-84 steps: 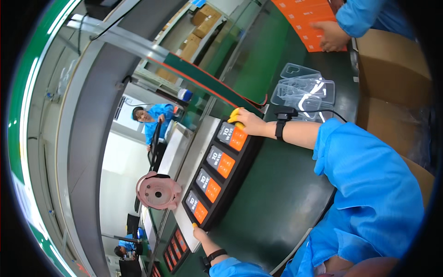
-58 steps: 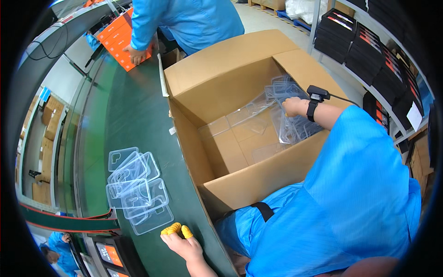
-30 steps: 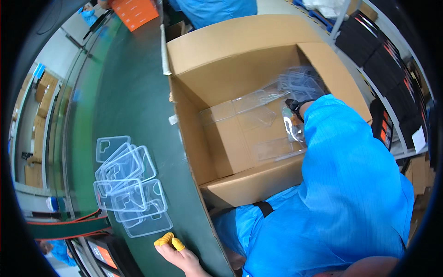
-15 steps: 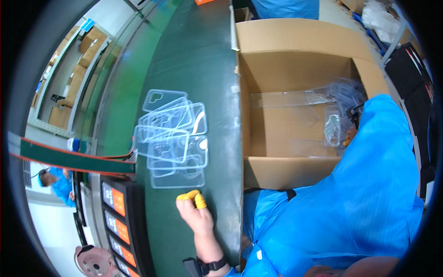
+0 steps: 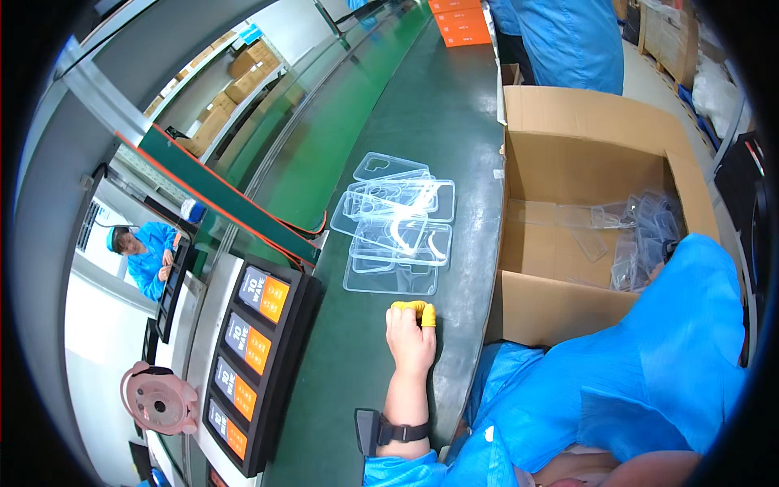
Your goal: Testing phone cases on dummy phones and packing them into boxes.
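Holds the left hand (image 5: 411,341) over the dark green bench (image 5: 471,211) at the lower centre of the frame, yellow-capped fingers (image 5: 408,306) curled beside the thumb; cannot tell whether pressed together. Has just above it a heap of clear plastic cases (image 5: 398,243), mid-frame. Has the right hand (image 5: 655,273) down inside the open carton (image 5: 560,312) at right, near more clear cases (image 5: 656,223); cannot tell its grip, mostly hidden by the blue sleeve (image 5: 690,300). Has a black tray (image 5: 299,329) of four grey-and-orange boxes (image 5: 246,343) at lower left.

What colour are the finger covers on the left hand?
Yellow: the finger covers on the left hand show best in the head view.
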`<action>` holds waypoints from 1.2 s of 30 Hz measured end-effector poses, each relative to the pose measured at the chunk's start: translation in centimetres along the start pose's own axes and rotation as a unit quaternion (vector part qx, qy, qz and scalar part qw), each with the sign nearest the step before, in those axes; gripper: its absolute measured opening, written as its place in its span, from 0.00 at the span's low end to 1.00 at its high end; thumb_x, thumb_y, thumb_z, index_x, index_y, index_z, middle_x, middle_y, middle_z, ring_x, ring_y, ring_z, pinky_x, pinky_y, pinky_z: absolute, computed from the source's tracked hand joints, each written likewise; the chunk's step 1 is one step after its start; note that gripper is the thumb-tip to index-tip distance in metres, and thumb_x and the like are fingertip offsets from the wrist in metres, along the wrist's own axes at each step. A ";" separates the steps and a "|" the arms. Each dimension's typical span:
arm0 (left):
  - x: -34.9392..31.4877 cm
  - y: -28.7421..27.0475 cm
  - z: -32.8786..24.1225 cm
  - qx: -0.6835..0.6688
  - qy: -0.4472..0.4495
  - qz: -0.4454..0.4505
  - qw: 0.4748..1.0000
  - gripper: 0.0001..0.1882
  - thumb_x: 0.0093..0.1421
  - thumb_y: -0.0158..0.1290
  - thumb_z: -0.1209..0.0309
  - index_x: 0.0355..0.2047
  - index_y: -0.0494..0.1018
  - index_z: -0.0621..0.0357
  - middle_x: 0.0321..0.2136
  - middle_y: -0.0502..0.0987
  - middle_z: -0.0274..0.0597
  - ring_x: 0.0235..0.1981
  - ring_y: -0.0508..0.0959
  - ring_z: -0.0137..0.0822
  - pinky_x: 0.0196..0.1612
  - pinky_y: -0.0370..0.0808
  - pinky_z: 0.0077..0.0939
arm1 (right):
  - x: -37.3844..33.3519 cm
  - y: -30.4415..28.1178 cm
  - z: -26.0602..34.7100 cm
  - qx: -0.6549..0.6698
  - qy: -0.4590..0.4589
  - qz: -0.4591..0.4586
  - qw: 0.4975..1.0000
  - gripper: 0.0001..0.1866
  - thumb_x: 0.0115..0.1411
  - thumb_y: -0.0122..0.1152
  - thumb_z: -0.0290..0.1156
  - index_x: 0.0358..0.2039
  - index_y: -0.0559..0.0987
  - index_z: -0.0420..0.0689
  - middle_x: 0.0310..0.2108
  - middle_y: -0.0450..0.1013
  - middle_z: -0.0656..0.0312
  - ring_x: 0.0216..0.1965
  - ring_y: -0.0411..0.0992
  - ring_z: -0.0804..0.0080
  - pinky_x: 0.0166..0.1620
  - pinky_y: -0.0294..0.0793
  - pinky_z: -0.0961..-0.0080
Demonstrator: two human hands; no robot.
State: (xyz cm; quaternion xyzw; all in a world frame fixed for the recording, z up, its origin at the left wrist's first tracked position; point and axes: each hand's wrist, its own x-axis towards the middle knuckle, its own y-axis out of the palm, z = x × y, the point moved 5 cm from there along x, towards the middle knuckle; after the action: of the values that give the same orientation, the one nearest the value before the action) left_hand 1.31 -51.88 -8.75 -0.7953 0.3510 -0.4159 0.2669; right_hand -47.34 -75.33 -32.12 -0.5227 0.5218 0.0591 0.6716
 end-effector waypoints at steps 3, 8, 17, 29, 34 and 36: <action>0.3 0.1 -0.4 -0.004 -0.001 0.014 1.000 0.07 0.49 0.50 0.71 0.22 0.68 0.63 0.23 0.66 0.47 0.28 0.65 0.46 0.31 0.63 0.35 | -3.1 -4.4 0.6 0.022 0.002 -0.025 0.999 0.19 0.33 0.61 0.37 0.30 0.74 0.47 0.27 0.71 0.55 0.30 0.69 0.56 0.33 0.67 0.62; 0.3 0.1 0.5 -0.039 -0.014 -0.010 0.999 0.08 0.50 0.49 0.70 0.22 0.68 0.63 0.23 0.66 0.47 0.29 0.65 0.46 0.31 0.63 0.35 | -9.7 -26.1 4.7 0.285 -0.069 -0.456 0.840 0.26 0.30 0.65 0.34 0.35 0.72 0.44 0.32 0.71 0.53 0.34 0.70 0.60 0.37 0.68 0.71; -2.7 -2.3 1.9 -0.024 -0.077 -0.022 0.996 0.05 0.47 0.46 0.75 0.24 0.66 0.66 0.25 0.66 0.49 0.30 0.66 0.47 0.33 0.64 0.33 | -4.9 -44.7 16.5 0.714 -0.394 -0.423 0.396 0.14 0.48 0.51 0.25 0.39 0.69 0.43 0.30 0.70 0.64 0.32 0.69 0.78 0.33 0.69 0.82; -2.9 -3.0 4.1 -0.064 -0.103 -0.051 0.991 0.09 0.50 0.46 0.71 0.22 0.66 0.66 0.25 0.66 0.48 0.29 0.66 0.46 0.32 0.63 0.34 | 3.0 -45.3 31.9 0.864 -0.301 -0.159 0.372 0.16 0.51 0.52 0.38 0.36 0.70 0.41 0.28 0.69 0.61 0.29 0.68 0.70 0.31 0.67 0.75; -2.8 -3.0 4.3 -0.066 -0.100 -0.047 0.992 0.09 0.51 0.46 0.71 0.22 0.66 0.66 0.24 0.66 0.48 0.28 0.66 0.46 0.32 0.63 0.33 | 0.6 -42.2 33.1 0.817 -0.299 -0.046 0.491 0.23 0.51 0.53 0.48 0.40 0.68 0.44 0.34 0.68 0.60 0.37 0.66 0.69 0.42 0.65 0.64; -2.8 -2.8 4.2 -0.081 -0.105 -0.047 0.990 0.09 0.51 0.47 0.71 0.22 0.66 0.66 0.24 0.66 0.47 0.28 0.66 0.46 0.32 0.63 0.33 | 0.0 -42.0 31.4 0.755 -0.308 -0.035 0.578 0.24 0.51 0.53 0.49 0.41 0.68 0.43 0.35 0.68 0.59 0.39 0.66 0.69 0.44 0.64 0.63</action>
State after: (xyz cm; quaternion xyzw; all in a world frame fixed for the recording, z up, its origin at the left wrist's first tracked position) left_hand 4.70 -47.38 -10.23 -0.8691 0.3163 -0.3126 0.2166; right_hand -1.10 -70.08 -8.06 0.2050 0.1216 -0.2221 0.9454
